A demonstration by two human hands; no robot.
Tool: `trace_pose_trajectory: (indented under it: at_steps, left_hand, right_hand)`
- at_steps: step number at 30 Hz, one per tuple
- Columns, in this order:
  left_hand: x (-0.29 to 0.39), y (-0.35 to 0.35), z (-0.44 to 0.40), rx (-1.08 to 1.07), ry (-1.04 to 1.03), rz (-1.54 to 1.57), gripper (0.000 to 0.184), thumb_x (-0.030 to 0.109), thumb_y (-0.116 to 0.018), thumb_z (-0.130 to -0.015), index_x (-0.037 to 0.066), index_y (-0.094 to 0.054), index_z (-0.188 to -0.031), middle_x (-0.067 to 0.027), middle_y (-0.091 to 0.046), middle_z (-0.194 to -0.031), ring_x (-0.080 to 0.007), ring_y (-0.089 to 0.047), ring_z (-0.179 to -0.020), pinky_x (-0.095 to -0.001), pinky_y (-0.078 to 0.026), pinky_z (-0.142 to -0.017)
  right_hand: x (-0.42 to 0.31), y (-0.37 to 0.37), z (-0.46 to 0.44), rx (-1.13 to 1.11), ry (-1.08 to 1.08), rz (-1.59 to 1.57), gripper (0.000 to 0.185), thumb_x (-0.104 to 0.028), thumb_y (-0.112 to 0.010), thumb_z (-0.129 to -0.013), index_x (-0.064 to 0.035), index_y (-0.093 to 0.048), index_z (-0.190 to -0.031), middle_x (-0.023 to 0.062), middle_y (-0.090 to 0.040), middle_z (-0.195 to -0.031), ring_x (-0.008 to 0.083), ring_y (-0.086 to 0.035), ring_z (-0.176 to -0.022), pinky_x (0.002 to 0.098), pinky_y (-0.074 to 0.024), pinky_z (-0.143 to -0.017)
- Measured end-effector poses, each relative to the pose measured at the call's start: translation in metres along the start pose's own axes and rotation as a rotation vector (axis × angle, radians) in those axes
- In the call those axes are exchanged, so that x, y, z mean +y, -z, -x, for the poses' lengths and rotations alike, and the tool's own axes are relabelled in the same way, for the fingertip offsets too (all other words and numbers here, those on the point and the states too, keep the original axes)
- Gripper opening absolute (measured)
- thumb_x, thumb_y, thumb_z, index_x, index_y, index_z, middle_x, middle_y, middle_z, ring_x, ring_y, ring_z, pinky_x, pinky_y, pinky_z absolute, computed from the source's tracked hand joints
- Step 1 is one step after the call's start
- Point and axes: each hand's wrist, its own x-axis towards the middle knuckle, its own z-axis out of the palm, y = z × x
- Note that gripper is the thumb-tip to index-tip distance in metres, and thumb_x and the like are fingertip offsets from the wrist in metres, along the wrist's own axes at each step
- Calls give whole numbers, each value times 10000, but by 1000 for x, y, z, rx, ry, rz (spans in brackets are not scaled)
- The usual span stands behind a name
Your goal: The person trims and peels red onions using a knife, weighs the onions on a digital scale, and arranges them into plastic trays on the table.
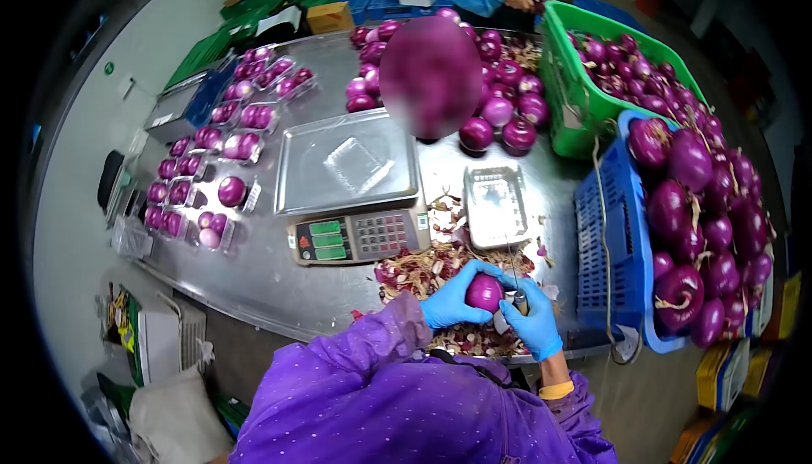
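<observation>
here, the onion [485, 293] sits at the near side of the table [245, 282], gripped in the left hand's [452, 302] curled fingers — just right of it, the right hand [534, 326] grips the knife [521, 302], long axis near-to-far.

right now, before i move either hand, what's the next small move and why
Probably turn the onion a little with your left hand, keeping the knife still. Your right hand holds it close beside the onion, blade pointing away towards the clear tray, and the ends are too hidden to tell whether they need trimming.
</observation>
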Motion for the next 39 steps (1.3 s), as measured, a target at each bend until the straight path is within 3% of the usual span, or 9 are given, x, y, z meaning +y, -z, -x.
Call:
trace_pose_trajectory:
  at_steps: [5,7,11,14,18,23,29,33,39]
  left_hand:
    - [-3,2,0,22,-20,-127,651,85,-747,-646,83,-429,-1214,-91,-485,-1201,-197,-486,-1136,-340,-405,-987]
    - [5,4,5,34,-41,-41,659,93,-753,-648,104,-435,-1225,-86,-473,-1199,-203,-476,-1144,-348,-404,-983]
    - [61,53,19,350,-181,-226,653,114,-783,-627,110,-476,-1204,-88,-499,-1153,-228,-522,-1092,-366,-441,-950]
    - [128,104,-1,646,-292,-519,578,103,-753,-646,86,-502,-1166,-89,-509,-1084,-205,-545,-952,-334,-483,-853]
    - [109,239,-11,766,-294,-952,603,130,-732,-573,57,-521,-1133,-126,-537,-1059,-280,-557,-984,-364,-466,-878]
    - [87,282,-14,728,116,-1308,624,144,-755,-538,58,-514,-1107,-169,-529,-1064,-341,-547,-992,-400,-461,-891]
    - [101,282,-42,684,-9,-1532,594,131,-751,-589,53,-523,-1131,-162,-538,-1067,-333,-549,-1019,-386,-447,-922]
    - [180,139,-131,356,-489,-779,514,76,-702,-738,25,-523,-1217,-120,-581,-1167,-233,-551,-1113,-344,-417,-980]
    - [229,-93,-230,-320,-837,-884,581,127,-721,-774,25,-479,-1291,-128,-546,-1244,-251,-519,-1181,-366,-382,-1023]
  right_hand:
    - [38,-13,-13,136,-117,55,160,-45,-622,-836,-17,-611,-993,50,-603,-803,128,-571,-682,271,-486,-630]
    - [39,-15,-17,193,-325,-304,134,-54,-590,-882,-31,-587,-1014,26,-615,-784,53,-491,-501,206,-385,-416]
    - [77,-5,13,155,-350,-266,321,6,-550,-865,-30,-566,-1184,52,-638,-982,41,-506,-573,182,-405,-479]
    - [93,-6,51,245,-157,76,366,6,-589,-787,-19,-601,-1152,85,-649,-1054,215,-607,-989,324,-463,-912]
    - [80,-18,61,196,-247,125,244,-263,-669,-831,-26,-637,-880,150,-626,-819,246,-610,-744,363,-484,-685]
    - [83,-19,70,142,-300,49,303,-324,-639,-858,-31,-633,-932,165,-643,-837,271,-626,-747,377,-486,-721]
    - [88,-9,86,188,-416,0,289,-308,-655,-856,-41,-667,-969,106,-676,-889,156,-629,-814,300,-490,-755]
    - [97,-14,91,168,-391,-26,305,-331,-636,-868,-47,-658,-976,122,-669,-902,195,-631,-832,313,-482,-774]
    - [81,1,89,145,-313,3,281,-317,-627,-869,-58,-650,-976,115,-667,-913,199,-630,-861,319,-471,-817]
